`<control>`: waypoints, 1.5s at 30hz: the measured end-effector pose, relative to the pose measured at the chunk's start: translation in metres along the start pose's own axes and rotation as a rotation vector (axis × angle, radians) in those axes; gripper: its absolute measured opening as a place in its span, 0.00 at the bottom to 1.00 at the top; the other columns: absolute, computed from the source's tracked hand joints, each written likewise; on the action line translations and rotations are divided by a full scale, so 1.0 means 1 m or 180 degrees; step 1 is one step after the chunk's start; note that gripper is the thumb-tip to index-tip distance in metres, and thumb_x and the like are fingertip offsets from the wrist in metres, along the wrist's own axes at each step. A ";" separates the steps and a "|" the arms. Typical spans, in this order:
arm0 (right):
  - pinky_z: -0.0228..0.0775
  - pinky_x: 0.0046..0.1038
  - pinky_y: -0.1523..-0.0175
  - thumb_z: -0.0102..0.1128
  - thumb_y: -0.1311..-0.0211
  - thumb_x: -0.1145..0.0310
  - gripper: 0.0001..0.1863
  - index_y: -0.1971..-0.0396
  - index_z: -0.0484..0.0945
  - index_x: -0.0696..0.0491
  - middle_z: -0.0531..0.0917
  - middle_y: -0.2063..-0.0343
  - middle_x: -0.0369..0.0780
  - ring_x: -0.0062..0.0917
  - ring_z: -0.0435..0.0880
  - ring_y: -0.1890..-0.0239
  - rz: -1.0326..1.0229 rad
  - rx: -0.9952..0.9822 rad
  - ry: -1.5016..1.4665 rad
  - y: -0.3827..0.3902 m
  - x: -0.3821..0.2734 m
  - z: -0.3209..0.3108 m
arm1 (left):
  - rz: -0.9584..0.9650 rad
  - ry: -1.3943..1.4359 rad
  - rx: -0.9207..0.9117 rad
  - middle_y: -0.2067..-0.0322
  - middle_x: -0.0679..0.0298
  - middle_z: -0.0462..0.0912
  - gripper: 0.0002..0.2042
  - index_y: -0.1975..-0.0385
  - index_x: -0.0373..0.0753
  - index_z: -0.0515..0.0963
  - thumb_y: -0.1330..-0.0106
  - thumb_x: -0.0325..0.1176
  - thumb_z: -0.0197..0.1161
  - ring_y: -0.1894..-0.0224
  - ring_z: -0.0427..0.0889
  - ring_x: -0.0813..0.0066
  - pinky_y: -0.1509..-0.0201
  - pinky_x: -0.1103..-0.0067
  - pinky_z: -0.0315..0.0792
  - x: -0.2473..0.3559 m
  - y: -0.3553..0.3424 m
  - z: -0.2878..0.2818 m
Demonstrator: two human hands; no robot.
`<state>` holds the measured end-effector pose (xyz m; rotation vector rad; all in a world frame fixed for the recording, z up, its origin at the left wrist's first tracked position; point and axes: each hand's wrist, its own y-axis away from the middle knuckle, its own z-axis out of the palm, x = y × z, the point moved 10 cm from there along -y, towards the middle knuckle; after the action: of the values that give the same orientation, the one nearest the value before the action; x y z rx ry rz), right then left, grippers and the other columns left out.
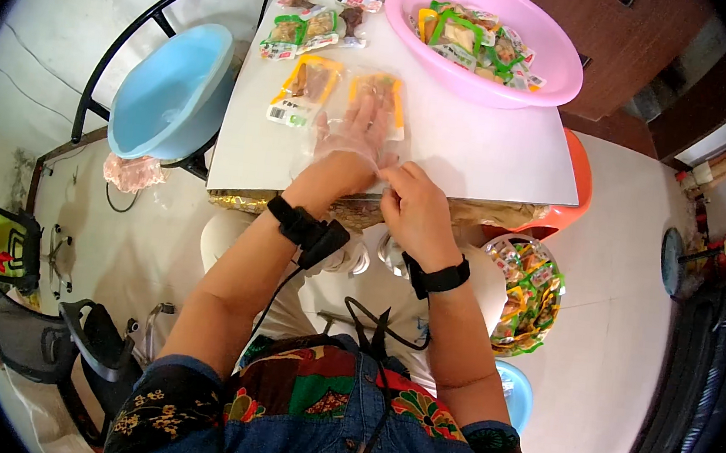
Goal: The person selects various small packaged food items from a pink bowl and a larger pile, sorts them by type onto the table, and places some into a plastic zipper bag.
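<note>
Patterned shirt [312, 388] was nearest. On the surface [492, 152], one yellow-edged packet [309, 81] lay flat; the left hand [352, 138], fingers spread inside clear plastic [329, 145], partly covered a second packet [385, 87]; the right hand [418, 204] pinched the plastic's edge, perhaps for steadiness.

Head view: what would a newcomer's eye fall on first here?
First, probably, the large pink basin, heaped with colourful packets at the far right of the white table. Next, the left grip, covered in clear plastic, spread over a yellow-edged packet. Then the pale blue basin beyond the table's left edge.
</note>
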<state>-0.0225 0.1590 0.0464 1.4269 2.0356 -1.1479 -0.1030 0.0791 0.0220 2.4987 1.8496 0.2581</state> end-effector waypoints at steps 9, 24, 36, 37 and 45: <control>0.71 0.32 0.65 0.54 0.50 0.79 0.12 0.63 0.77 0.56 0.76 0.70 0.44 0.38 0.78 0.71 -0.0044 0.0007 -0.0085 -0.006 -0.011 0.009 | 0.0749 -0.0380 0.0595 0.34 0.54 0.59 0.28 0.37 0.42 0.63 0.39 0.40 0.56 0.32 0.57 0.60 0.36 0.53 0.56 -0.011 0.030 0.006; 0.70 0.35 0.64 0.61 0.49 0.72 0.05 0.71 0.79 0.53 0.75 0.73 0.39 0.36 0.76 0.67 -0.0185 0.0285 0.0141 -0.013 -0.027 0.007 | -0.0457 -0.0109 0.1017 0.66 0.52 0.80 0.13 0.63 0.35 0.75 0.40 0.39 0.58 0.59 0.79 0.55 0.58 0.63 0.73 -0.163 -0.013 -0.050; 0.69 0.35 0.65 0.59 0.47 0.72 0.02 0.73 0.77 0.53 0.75 0.74 0.40 0.36 0.76 0.68 -0.0143 0.0373 0.0057 -0.020 -0.028 0.008 | -0.1128 0.2629 0.0619 0.70 0.58 0.81 0.17 0.60 0.32 0.76 0.46 0.37 0.64 0.72 0.80 0.71 0.71 0.74 0.73 -0.224 -0.020 -0.012; 0.69 0.35 0.65 0.59 0.47 0.72 0.02 0.73 0.77 0.53 0.75 0.74 0.40 0.36 0.76 0.68 -0.0154 0.0363 0.0032 -0.021 -0.030 0.010 | -0.1341 0.3433 0.0951 0.72 0.63 0.79 0.14 0.62 0.33 0.76 0.42 0.36 0.62 0.75 0.78 0.75 0.75 0.76 0.71 -0.236 -0.001 -0.011; 0.69 0.33 0.67 0.60 0.47 0.73 0.02 0.73 0.78 0.53 0.76 0.75 0.39 0.35 0.77 0.70 -0.0135 0.0557 -0.0005 -0.022 -0.031 0.009 | -0.1278 0.5237 0.1386 0.70 0.65 0.79 0.09 0.55 0.36 0.71 0.32 0.29 0.52 0.73 0.80 0.79 0.75 0.83 0.74 -0.237 0.130 -0.007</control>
<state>-0.0310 0.1305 0.0721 1.4685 2.0151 -1.3738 -0.0477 -0.1852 0.0159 1.8365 2.8469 2.6944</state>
